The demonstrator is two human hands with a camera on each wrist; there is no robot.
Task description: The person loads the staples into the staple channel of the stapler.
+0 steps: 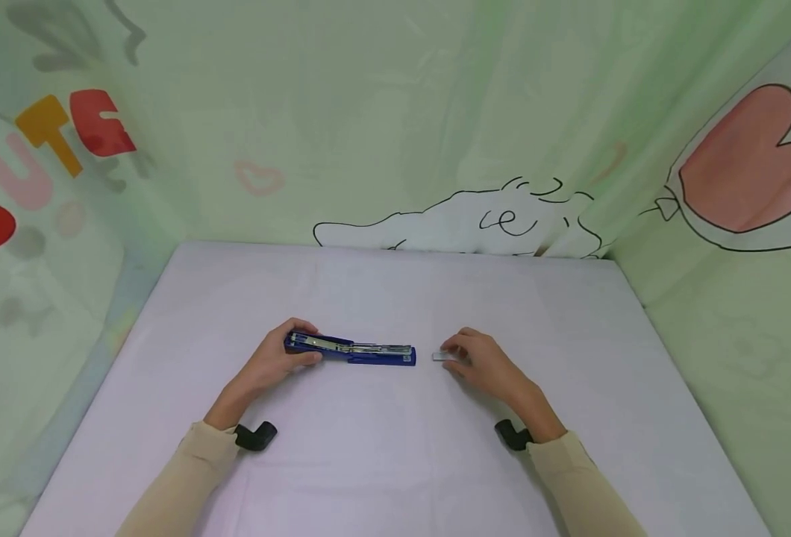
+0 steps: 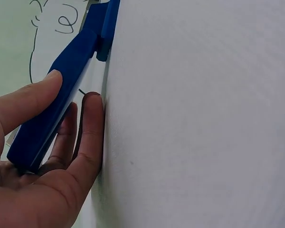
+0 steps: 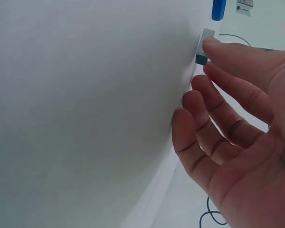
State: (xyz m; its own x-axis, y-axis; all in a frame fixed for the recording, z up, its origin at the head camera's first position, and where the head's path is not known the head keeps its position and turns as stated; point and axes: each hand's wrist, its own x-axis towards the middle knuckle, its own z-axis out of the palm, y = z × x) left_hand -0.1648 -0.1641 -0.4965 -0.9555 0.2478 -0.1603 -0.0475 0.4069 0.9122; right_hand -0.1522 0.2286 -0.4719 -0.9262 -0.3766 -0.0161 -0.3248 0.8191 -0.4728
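Above the surface (image 1: pixel 369 447), the left hand (image 1: pixel 271 359) grips the unfolded stapler (image 1: pixel 369 354); the right hand (image 1: pixel 486 364) pinches staples (image 1: pixel 439 356) that could snap apart if squeezed hard.

The head camera looks forward and down from above, far enough back to take in the white tabletop (image 1: pixel 382 462), left hand (image 1: pixel 274 363) and right hand (image 1: pixel 486 365). Each wrist camera sits close and low, facing along its hand, the tabletop tipped on edge. Head and left wrist share the blue stapler (image 1: pixel 369 356) and backdrop cartoon (image 1: pixel 459 220); head and right wrist, the staple strip (image 3: pixel 205 42).
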